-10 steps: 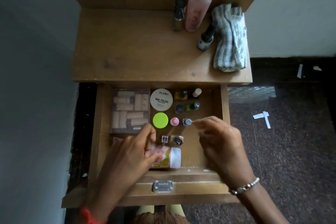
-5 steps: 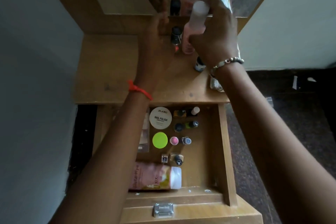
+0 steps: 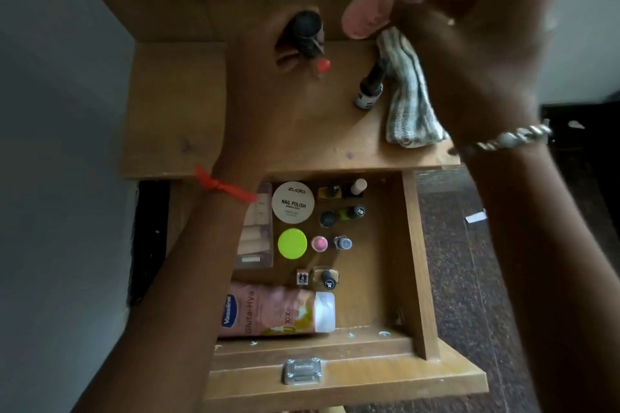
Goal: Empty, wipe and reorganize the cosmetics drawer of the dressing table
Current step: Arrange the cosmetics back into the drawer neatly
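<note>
Drawer (image 3: 414, 245) open, below both wrists, cosmetics lined up inside; lotion tube (image 3: 268, 313) lies at its front. Cloth (image 3: 407, 90) on the tabletop, under the right hand (image 3: 469, 43). Right fingers wrapped around a pink bottle (image 3: 372, 15), blurred. Left hand (image 3: 268, 77) fingers clamped on a dark-capped bottle (image 3: 307, 32). Small bottle (image 3: 369, 87) stands touching the cloth, between the hands.

Drawer (image 3: 414, 245) rt side free; tabletop (image 3: 174, 111) left clear, cloth (image 3: 407, 100) blocks rt
</note>
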`<state>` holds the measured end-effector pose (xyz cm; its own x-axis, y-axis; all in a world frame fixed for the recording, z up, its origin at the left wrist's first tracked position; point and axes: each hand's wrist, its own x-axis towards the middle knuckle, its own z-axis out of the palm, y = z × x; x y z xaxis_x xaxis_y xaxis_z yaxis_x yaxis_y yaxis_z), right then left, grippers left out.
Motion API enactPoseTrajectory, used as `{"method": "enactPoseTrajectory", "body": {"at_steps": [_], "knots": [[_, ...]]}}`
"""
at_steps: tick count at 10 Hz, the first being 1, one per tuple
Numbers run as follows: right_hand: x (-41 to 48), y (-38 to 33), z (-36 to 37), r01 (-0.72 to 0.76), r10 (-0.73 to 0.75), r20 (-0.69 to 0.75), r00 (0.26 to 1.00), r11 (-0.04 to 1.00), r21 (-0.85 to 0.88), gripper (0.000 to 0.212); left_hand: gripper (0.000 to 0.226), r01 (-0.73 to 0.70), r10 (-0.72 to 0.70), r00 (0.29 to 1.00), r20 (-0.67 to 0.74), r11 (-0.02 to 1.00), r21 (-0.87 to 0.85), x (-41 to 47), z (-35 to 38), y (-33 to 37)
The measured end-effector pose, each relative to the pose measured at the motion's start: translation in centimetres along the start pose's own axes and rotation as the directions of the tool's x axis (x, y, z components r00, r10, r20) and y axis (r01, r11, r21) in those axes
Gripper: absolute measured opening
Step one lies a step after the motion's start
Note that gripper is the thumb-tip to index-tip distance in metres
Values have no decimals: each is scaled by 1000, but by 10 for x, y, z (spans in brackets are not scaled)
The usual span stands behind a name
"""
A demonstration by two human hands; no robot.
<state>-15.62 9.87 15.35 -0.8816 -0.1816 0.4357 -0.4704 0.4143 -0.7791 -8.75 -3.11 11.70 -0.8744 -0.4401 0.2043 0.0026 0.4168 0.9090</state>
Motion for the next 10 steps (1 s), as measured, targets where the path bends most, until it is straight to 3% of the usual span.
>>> {"method": "enactPoseTrajectory", "body": {"at_steps": [1,2,3,5,6,7,10], "knots": [[-38,-19,-33,-51,38,96,995,989,137,36,42,46,-40,996,82,996,-72,-29,-5,11],[-91,-12,-55,-46,36,112,993,995,86,43,38,112,-87,969,229,989,-98,-72,-1,14],[-134,7,-67,-106,105,143,984,994,3,35,26,-35,28,935,354,999,14,-106,9,5],[-185,39,-56,-243,270,147,952,954,-178,23,26,-135,53,890,453,979,150,-164,32,-15],[-193,52,-45,-295,339,160,927,923,-249,19,37,-143,22,851,524,971,192,-177,38,-28],[-197,63,-34,-271,332,163,929,911,-310,16,42,-171,4,814,581,957,233,-179,41,-34],[-190,70,-24,-216,307,245,920,916,-339,12,43,-199,-12,800,600,938,283,-180,45,-39]]}}
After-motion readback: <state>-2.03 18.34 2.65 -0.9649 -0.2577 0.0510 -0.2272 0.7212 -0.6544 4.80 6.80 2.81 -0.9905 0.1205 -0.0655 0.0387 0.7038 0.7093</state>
